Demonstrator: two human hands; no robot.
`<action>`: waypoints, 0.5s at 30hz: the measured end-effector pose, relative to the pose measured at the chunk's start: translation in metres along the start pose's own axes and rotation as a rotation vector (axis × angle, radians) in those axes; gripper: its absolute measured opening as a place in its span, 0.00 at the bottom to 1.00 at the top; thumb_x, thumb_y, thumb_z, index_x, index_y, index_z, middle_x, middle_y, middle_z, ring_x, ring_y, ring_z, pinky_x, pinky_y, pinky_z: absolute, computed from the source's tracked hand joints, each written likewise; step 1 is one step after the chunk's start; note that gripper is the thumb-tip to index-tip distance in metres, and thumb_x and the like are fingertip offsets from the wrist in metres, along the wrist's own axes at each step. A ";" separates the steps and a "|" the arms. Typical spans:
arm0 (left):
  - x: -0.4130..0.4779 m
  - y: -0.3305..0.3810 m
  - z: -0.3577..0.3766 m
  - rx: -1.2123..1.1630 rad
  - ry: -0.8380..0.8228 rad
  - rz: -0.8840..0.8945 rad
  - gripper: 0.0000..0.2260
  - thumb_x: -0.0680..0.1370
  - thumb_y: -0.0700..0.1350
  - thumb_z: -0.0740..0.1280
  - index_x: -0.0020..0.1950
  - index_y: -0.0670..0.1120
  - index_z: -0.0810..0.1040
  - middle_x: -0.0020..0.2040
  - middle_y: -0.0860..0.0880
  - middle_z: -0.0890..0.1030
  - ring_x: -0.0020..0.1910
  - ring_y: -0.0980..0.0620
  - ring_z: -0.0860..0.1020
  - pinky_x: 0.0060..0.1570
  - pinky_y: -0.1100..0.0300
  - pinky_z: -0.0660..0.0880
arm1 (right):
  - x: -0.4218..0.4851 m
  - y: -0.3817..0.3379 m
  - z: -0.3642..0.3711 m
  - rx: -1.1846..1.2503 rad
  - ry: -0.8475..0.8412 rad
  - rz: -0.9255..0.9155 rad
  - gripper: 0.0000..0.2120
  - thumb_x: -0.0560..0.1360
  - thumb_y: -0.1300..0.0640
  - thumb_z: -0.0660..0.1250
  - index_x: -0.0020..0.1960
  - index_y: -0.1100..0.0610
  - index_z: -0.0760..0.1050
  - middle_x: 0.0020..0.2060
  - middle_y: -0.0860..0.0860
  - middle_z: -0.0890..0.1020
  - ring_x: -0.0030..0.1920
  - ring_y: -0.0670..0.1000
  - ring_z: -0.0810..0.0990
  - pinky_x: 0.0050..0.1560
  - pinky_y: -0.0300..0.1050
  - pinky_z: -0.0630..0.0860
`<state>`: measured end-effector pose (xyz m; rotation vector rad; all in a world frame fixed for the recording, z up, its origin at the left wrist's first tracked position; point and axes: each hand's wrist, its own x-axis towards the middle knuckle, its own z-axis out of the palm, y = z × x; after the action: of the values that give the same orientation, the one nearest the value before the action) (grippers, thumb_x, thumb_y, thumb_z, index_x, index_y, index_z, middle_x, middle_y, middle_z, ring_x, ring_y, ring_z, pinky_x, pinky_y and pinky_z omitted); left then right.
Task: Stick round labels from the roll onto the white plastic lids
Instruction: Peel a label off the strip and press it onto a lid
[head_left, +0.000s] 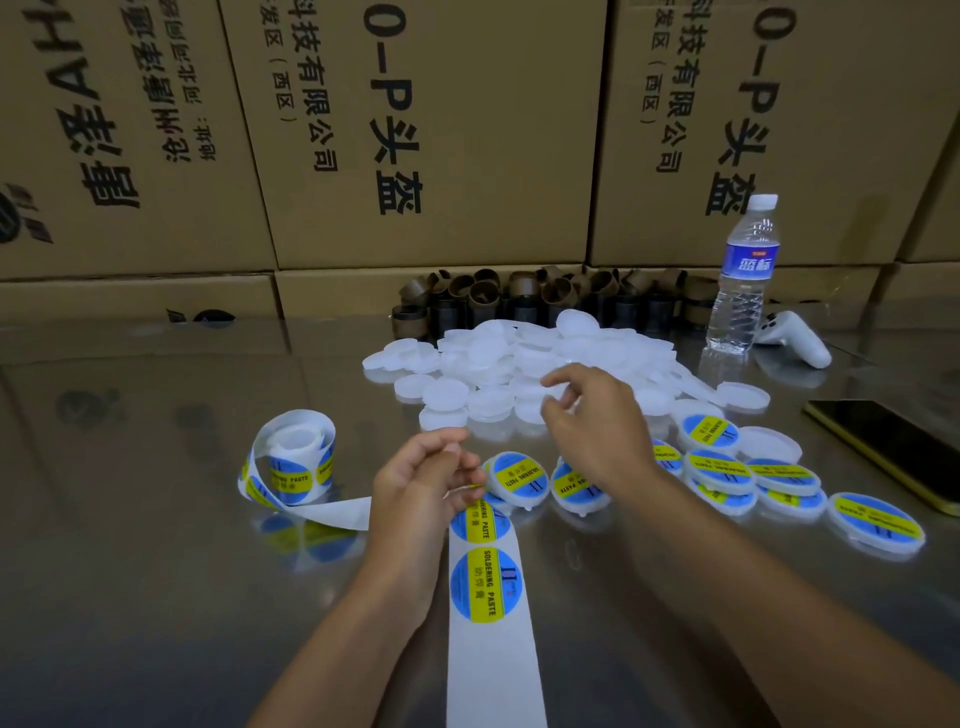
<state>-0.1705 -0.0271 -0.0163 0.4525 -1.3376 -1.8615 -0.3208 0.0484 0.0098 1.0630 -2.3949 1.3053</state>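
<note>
In the middle of the frame, the left hand pinches the strip with its fingers. The right hand hovers, fingers loosely spread, over the lids. The roll sits left on the bench.

left hand: showing bare, wrist to fingertips, slim fingers, slightly blurring at the tips
left forearm: running bare all the way to the bottom edge of view
right hand: showing bare too, knuckles standing out on the back
right forearm: running bare to the lower right edge
clothing: lying out of view, can't tell what's being worn
</note>
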 end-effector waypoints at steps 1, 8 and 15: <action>0.000 -0.001 0.000 0.003 -0.006 0.004 0.10 0.79 0.33 0.60 0.47 0.42 0.79 0.31 0.50 0.80 0.32 0.55 0.80 0.34 0.65 0.78 | 0.008 -0.003 0.008 0.008 -0.004 -0.022 0.10 0.75 0.58 0.63 0.54 0.51 0.78 0.40 0.48 0.77 0.45 0.50 0.76 0.41 0.43 0.70; 0.000 -0.004 0.001 0.010 -0.021 0.017 0.09 0.79 0.33 0.60 0.47 0.42 0.80 0.32 0.49 0.80 0.32 0.55 0.80 0.34 0.64 0.77 | 0.042 -0.001 0.046 -0.404 -0.231 -0.104 0.20 0.78 0.57 0.60 0.69 0.48 0.69 0.62 0.53 0.71 0.65 0.54 0.64 0.59 0.49 0.65; 0.001 -0.003 0.002 0.015 -0.020 0.006 0.09 0.79 0.33 0.60 0.46 0.42 0.79 0.31 0.49 0.80 0.32 0.55 0.80 0.33 0.64 0.77 | 0.044 0.004 0.049 -0.483 -0.271 -0.077 0.10 0.77 0.55 0.64 0.55 0.45 0.78 0.59 0.50 0.74 0.65 0.53 0.66 0.67 0.53 0.58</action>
<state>-0.1735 -0.0261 -0.0185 0.4386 -1.3654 -1.8563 -0.3481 -0.0113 0.0000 1.2195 -2.6299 0.5329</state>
